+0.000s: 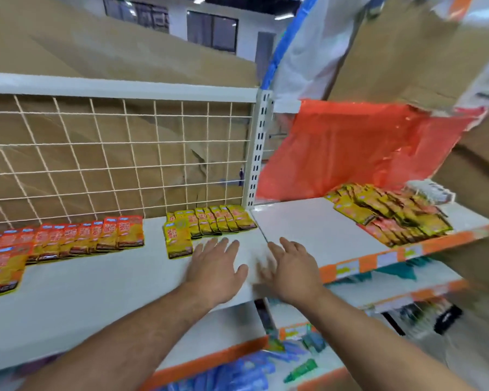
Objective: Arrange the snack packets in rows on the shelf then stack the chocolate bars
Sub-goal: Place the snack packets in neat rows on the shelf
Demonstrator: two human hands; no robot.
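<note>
both hands are empty and hover low over the white shelf (96, 292), so the step in hand looks like the packet-arranging part, caught between one placement and the next pick. the left hand (215, 266) is palm down with its fingers straight and a little apart, just in front of the yellow packets (218, 221), which stand in an overlapping row against the wire grid (124, 153). one front yellow packet (178, 241) lies before that row at its left end, seemingly the start of a second row. the right hand (291, 269) is smeared by motion; its fingers appear spread and hold nothing, though i cannot tell whether they touch the board. it sits over the seam where the next shelf board begins. further left the red packets (91, 238) are lined up in the same way, with a few more in front at the far left edge. the unsorted stock is a loose heap (390, 213) of yellow and red packets on the right-hand board, well apart from both hands, below a crumpled orange sheet (350, 148). a pale box (432, 191) behind the heap may hold the chocolate bars, but it is too blurred to say. the next move calls for a reach right to the heap, a pinch on a few yellow packets, and carrying them back to extend the front row beside the single one; stacking the bars is not yet begun.
</note>
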